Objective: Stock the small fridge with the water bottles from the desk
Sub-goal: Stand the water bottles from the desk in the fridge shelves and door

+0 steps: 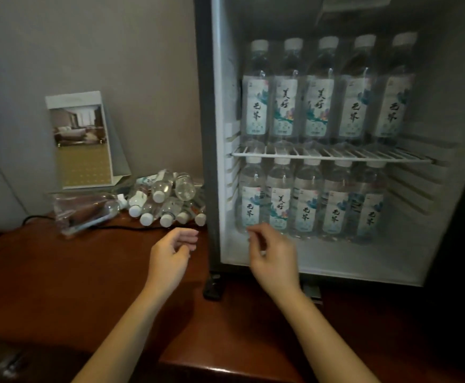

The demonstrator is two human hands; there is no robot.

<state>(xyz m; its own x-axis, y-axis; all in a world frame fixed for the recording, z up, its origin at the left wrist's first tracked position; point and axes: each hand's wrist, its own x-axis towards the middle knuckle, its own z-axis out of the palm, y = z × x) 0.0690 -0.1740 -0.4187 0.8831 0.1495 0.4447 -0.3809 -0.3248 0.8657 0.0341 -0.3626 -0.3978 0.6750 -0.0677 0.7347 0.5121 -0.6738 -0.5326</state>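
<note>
The small fridge (pixel 215 161) stands open on the right side of the wooden desk (pixel 60 272). On its white wire shelf (pixel 330 155), five labelled water bottles (pixel 319 106) stand upright in a row with white caps on top. Below the shelf, five more bottles (pixel 306 208) stand side by side on the fridge floor, their caps just under the wires.

To the left of the fridge, against the wall, a pile of water bottles (pixel 168 200) lies on the desk. They rest on their sides, stacked on one another, most with their caps towards the camera. Just left of the pile lies crumpled clear plastic wrap (pixel 85 211) with one more bottle lying in it. Behind it a printed tent card (pixel 79 139) showing a room photo stands by the wall. A black cable (pixel 132 228) runs across the desk in front of the pile.

The left hand (pixel 173 250) hovers over the desk just beside the fridge's left frame, near the pile, with its fingers loosely curled and holding nothing. The right hand (pixel 272 255) is raised at the fridge opening in front of the leftmost lower bottles. Its fingers are loosely bent, with thumb and forefinger close together, and it grips nothing.
</note>
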